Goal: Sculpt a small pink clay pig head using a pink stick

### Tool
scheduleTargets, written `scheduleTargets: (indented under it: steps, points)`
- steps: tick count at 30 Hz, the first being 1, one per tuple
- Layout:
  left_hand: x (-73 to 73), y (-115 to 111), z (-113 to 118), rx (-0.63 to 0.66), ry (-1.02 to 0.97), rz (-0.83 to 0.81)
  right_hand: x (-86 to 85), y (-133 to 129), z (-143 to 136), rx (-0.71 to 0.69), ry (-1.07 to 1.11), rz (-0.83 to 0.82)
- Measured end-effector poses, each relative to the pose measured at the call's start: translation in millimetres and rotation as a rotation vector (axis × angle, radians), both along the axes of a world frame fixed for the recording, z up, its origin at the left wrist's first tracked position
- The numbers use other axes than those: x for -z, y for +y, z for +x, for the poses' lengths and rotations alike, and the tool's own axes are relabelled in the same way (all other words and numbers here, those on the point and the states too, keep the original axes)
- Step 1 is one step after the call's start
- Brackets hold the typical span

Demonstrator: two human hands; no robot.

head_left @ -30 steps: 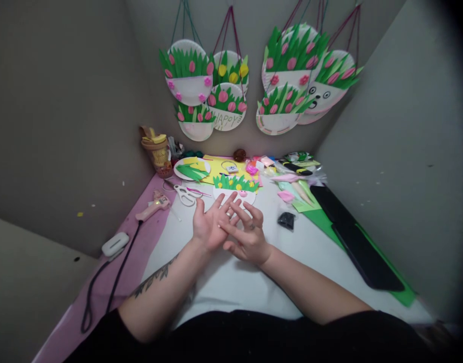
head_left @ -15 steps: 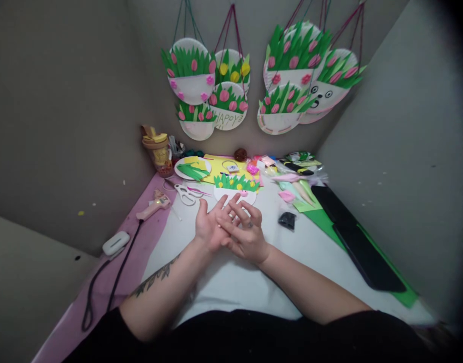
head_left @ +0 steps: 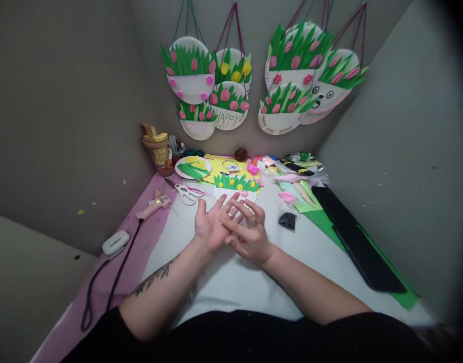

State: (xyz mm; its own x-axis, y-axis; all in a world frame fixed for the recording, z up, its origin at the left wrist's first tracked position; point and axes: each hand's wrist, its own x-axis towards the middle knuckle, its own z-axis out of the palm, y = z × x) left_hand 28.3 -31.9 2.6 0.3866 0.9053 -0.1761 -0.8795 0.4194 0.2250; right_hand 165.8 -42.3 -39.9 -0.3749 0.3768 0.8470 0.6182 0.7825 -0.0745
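Observation:
My left hand [head_left: 212,227] is held palm up above the white table cover, its fingers stretched and spread. Over it, my right hand [head_left: 250,234] reaches in from the right, fingers extended and slightly bent, their tips resting on the left palm and fingers. If anything small lies under those fingertips, I cannot make it out. Just beyond the hands is a white paper-plate piece [head_left: 226,193] with green paper grass and yellow flowers. A pink round piece [head_left: 244,193] sits on its right part, and my left fingertips overlap its lower edge in view.
Left lie white scissors [head_left: 186,194], a pink glue gun [head_left: 156,204] with a cord, and a white case [head_left: 115,243]. A plate with green paper strips [head_left: 193,171] is behind. Right are a black packet [head_left: 287,221], pink clay [head_left: 287,196] and a long black object [head_left: 352,232].
My right hand has shifted slightly to the right across the left palm. My left hand stays nearly in place, and the table items have not moved.

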Motion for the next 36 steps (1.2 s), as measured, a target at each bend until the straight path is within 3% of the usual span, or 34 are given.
scheduleTargets:
  steps: [3,9,21,26,31,36]
  points:
    - [-1.9,-0.5,0.7,-0.003,-0.004,-0.004,1.2,0.4,-0.6,-0.011,-0.035,-0.003]
    - [-3.7,-0.3,1.1,-0.029,0.057,-0.042,4.0,1.9,-1.4,0.123,-0.078,0.007]
    - [-2.9,1.4,-1.0,-0.054,0.047,-0.043,4.0,-0.6,-4.1,0.067,-0.122,0.130]
    - [-4.1,1.3,-1.4,-0.039,0.043,-0.032,5.0,1.0,-2.2,0.085,-0.085,0.055]
    - [-1.2,2.4,-1.3,-0.037,0.004,-0.012,5.8,0.3,-2.2,-0.002,-0.077,0.049]
    - [-1.1,3.0,-2.4,-0.037,0.015,-0.019,5.4,-0.9,-3.5,0.081,-0.097,0.037]
